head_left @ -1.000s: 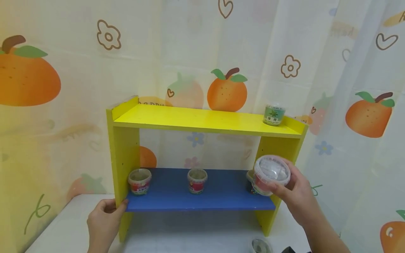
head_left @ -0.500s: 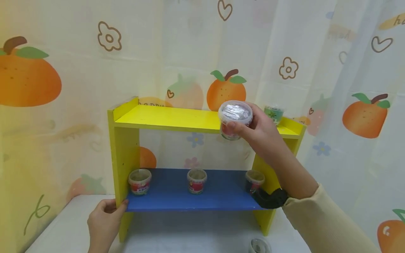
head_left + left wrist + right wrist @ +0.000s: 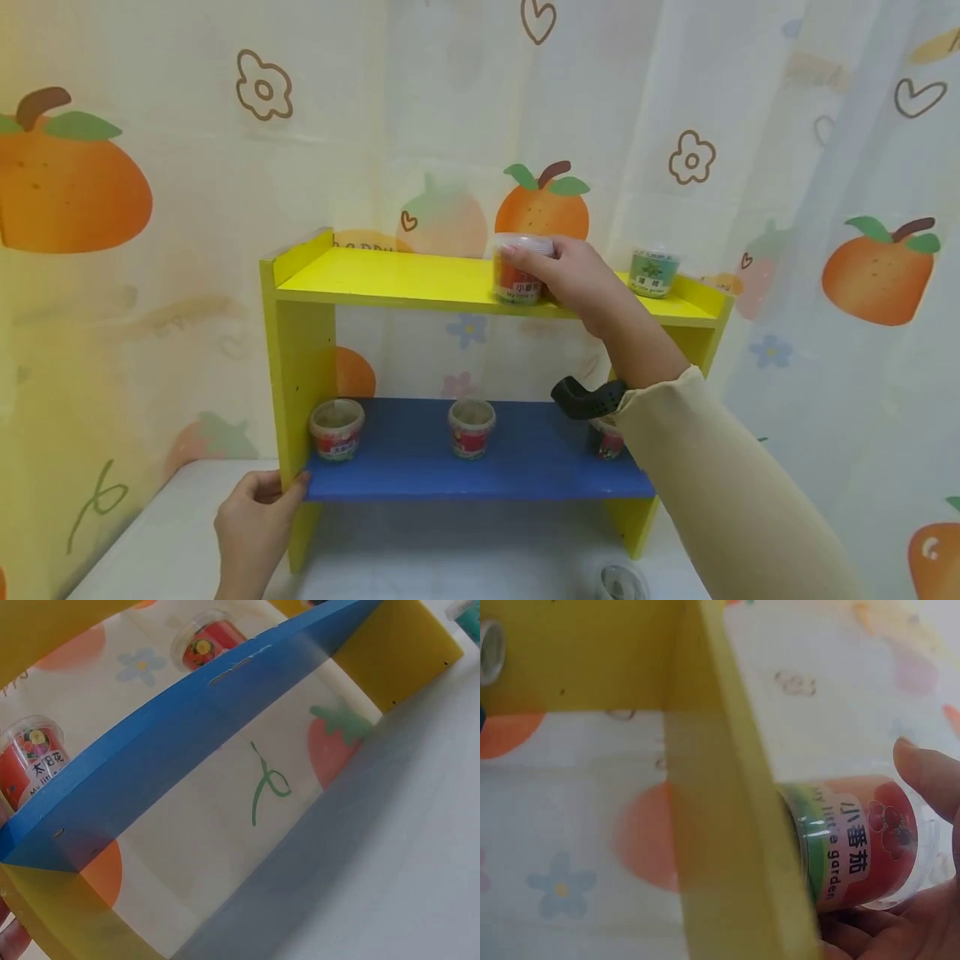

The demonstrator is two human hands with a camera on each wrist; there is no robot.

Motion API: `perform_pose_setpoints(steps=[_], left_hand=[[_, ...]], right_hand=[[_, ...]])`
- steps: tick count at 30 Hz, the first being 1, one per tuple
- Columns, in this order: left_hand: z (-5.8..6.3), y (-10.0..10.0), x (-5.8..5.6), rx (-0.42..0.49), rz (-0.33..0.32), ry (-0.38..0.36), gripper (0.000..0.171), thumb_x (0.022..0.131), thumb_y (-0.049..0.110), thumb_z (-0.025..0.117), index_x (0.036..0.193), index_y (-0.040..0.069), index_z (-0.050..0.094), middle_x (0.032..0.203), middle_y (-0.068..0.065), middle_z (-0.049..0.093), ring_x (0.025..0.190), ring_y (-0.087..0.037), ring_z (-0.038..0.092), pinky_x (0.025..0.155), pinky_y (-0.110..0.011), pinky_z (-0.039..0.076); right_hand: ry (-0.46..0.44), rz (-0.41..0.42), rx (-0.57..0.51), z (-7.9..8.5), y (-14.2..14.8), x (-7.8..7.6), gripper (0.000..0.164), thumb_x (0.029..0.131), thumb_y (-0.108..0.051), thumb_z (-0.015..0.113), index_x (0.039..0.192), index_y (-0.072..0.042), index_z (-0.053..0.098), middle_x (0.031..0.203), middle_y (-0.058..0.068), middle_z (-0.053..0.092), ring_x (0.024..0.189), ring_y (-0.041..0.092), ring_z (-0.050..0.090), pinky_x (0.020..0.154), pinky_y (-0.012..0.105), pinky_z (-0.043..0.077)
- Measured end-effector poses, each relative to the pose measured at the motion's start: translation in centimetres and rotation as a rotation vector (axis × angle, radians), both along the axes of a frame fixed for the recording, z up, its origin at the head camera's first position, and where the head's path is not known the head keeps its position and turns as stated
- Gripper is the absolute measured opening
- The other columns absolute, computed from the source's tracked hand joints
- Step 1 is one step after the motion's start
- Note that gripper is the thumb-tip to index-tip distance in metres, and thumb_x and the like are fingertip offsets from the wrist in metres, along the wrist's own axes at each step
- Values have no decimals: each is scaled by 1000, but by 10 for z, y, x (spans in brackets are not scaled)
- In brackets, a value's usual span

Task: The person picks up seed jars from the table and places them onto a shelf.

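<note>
My right hand (image 3: 585,279) grips a clear plastic cup (image 3: 519,285) with a red label and a lid, thumb near its rim. The cup is upright at the middle of the yellow top board (image 3: 397,275) of a small shelf. In the right wrist view its label (image 3: 855,840) shows tomatoes and "My little garden", its base right at the board's edge. My left hand (image 3: 255,521) holds the left side panel (image 3: 300,375) at the blue board's level, thumb at the front corner. In the left wrist view, only parts of its fingers (image 3: 11,937) show.
A green-labelled cup (image 3: 654,273) stands at the top board's right end. On the blue board (image 3: 405,467) are a left cup (image 3: 337,429), a middle cup (image 3: 472,429) and a right cup (image 3: 606,440), partly behind my forearm. Another cup (image 3: 621,583) is on the white table at the front.
My right hand has carried the red-labelled cup up and left from the shelf's right side, then back onto the top board, turning it upright. The left hand keeps its hold.
</note>
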State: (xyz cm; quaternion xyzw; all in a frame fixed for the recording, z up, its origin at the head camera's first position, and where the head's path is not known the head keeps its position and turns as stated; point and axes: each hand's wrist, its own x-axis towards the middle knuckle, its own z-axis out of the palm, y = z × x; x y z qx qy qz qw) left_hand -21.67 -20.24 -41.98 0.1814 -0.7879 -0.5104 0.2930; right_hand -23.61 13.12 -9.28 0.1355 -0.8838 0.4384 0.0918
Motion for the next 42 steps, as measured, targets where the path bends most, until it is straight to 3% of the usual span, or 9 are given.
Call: perform_pose_setpoints(steps=[10, 18, 32, 36, 42], left_hand=[[1, 1, 0, 1, -5, 29, 36, 82, 29, 80, 96, -1, 66, 88, -17, 72, 64, -2, 56, 54, -15, 48], [-3, 0, -1, 7, -11, 6, 39, 82, 34, 80, 96, 0, 66, 87, -15, 71, 67, -7, 59, 54, -16, 48], [2, 1, 1, 13, -10, 4, 39, 83, 31, 80, 97, -2, 65, 88, -18, 71, 70, -15, 63, 54, -15, 48], [2, 1, 1, 3, -12, 15, 38, 83, 30, 80, 97, -2, 65, 88, -17, 71, 68, -12, 62, 54, -15, 48], [1, 1, -1, -4, -6, 31, 36, 82, 29, 80, 96, -1, 66, 87, -17, 72, 66, -8, 59, 54, -15, 48]], right_hand=[[-71, -42, 3, 8, -17, -32, 63, 84, -63, 66, 119, -11, 61, 109, 5, 58, 93, 22, 53, 77, 31, 42], [-93, -103, 12, 7, -28, -51, 69, 80, -67, 67, 123, -13, 62, 116, 4, 58, 98, 21, 53, 82, 30, 44], [-88, -92, -18, 3, -29, -55, 71, 77, -69, 68, 123, -16, 63, 116, 3, 57, 97, 21, 53, 80, 29, 45], [-92, -103, -27, 2, -28, -55, 70, 78, -70, 67, 122, -16, 62, 113, 4, 56, 97, 22, 53, 79, 30, 44], [-44, -138, -20, 2, -26, -50, 91, 79, -73, 63, 146, -14, 44, 136, 5, 52, 118, 23, 49, 100, 37, 43]])
